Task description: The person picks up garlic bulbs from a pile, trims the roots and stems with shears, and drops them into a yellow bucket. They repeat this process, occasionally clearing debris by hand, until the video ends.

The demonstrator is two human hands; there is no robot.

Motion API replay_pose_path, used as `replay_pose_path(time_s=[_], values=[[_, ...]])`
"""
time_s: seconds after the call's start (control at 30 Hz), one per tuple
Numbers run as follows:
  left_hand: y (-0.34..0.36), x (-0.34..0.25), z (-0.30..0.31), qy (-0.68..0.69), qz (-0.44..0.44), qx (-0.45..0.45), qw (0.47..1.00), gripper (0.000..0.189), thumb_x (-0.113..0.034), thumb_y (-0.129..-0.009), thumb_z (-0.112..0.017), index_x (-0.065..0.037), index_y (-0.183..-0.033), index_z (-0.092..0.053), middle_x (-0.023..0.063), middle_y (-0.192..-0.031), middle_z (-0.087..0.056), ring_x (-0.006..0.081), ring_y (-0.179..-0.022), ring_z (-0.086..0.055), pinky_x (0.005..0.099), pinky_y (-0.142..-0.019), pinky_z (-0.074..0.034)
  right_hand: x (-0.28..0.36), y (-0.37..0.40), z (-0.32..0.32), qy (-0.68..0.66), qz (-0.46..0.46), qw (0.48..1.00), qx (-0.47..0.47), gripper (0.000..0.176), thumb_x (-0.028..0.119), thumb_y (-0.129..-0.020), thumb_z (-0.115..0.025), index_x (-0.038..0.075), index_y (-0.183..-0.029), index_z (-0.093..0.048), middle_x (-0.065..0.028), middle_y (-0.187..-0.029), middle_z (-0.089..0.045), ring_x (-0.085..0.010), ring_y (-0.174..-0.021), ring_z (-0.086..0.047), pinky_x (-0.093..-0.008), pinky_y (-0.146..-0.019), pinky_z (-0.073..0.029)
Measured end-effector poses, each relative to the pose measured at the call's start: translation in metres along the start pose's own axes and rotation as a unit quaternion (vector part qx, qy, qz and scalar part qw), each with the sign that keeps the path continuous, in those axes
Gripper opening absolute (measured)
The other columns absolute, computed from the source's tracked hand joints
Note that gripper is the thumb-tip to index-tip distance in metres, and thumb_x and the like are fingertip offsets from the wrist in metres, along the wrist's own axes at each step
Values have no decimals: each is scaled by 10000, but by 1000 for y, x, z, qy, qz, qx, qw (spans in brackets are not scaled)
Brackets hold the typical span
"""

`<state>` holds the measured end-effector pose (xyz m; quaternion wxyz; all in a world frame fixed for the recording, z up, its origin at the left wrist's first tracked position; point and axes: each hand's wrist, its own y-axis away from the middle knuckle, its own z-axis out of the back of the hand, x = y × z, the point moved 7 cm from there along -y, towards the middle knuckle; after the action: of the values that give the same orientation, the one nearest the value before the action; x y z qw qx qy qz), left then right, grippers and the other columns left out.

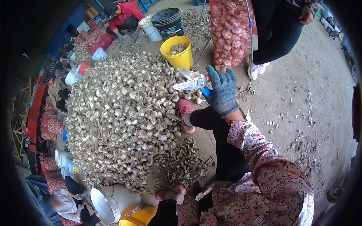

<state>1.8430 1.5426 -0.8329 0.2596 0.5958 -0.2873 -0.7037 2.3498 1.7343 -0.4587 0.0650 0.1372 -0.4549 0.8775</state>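
Observation:
My right hand [222,90], in a grey-blue and green knit glove, is wrapped round the handles of pruning shears [191,80]. Their metal blades stand apart and point left; red and blue show at the grip. Beneath and beyond the blades spreads a big heap of garlic bulbs [128,113] with stems. My left hand [194,189], in a dark glove, is low by my other foot and the trimmings; its fingers are too dark to make out. Just past the shears stands a yellow bucket [180,62] partly filled with garlic.
Cut stems [181,165] litter the ground at the heap's near edge. A tall red mesh sack [230,35] full of garlic hangs by metal poles beside a standing person [277,28]. A white bucket [107,203] lies tipped below. Several people crouch around the heap, among them one in red [126,17].

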Motion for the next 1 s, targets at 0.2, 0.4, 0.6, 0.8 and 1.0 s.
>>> replay_pose_path(time_s=[0.2, 0.4, 0.6, 0.8, 1.0], values=[[-1, 4, 4, 19, 11, -7, 1000, 290, -277, -834, -667, -66, -1026, -614, 100, -890, -648, 261, -779, -622, 417, -683, -517, 6, 1, 10, -63, 32, 997, -44, 729, 256, -700, -740, 72, -1340, -445, -78, -988, -567, -277, -951, -549, -504, -1002, -327], [-15, 32, -22, 46, 59, 15, 997, 292, -282, -842, -662, -67, -1032, -610, 101, -886, -648, 262, -777, -621, 419, -681, -517, 5, 18, -24, -734, -205, 636, 123, 703, 303, -827, -675, -9, -1378, -370, -14, -943, -538, -185, -911, -550, -435, -954, -394], [-30, 51, -49, 65, 108, 45, 991, 294, -287, -850, -656, -68, -1039, -607, 102, -883, -648, 262, -774, -620, 420, -678, -517, 13, 5, -1, -928, -96, 340, 117, 829, 377, -783, -694, -54, -1390, -326, -13, -876, -525, -191, -843, -559, -464, -978, -420], [-36, 52, -53, 62, 126, 53, 989, 296, -292, -858, -651, -69, -1045, -603, 103, -879, -647, 262, -771, -618, 422, -675, -517, 6, 5, 13, -918, -90, 366, 121, 879, 404, -738, -710, -64, -1383, -341, -5, -791, -479, -185, -773, -521, -455, -962, -429], [-38, 53, -49, 63, 133, 51, 988, 298, -298, -866, -646, -69, -1051, -599, 104, -876, -647, 262, -768, -617, 424, -673, -517, 1, 2, 18, -913, -82, 382, 119, 880, 409, -734, -716, -63, -1379, -349, -1, -799, -488, -190, -763, -525, -470, -969, -427]])
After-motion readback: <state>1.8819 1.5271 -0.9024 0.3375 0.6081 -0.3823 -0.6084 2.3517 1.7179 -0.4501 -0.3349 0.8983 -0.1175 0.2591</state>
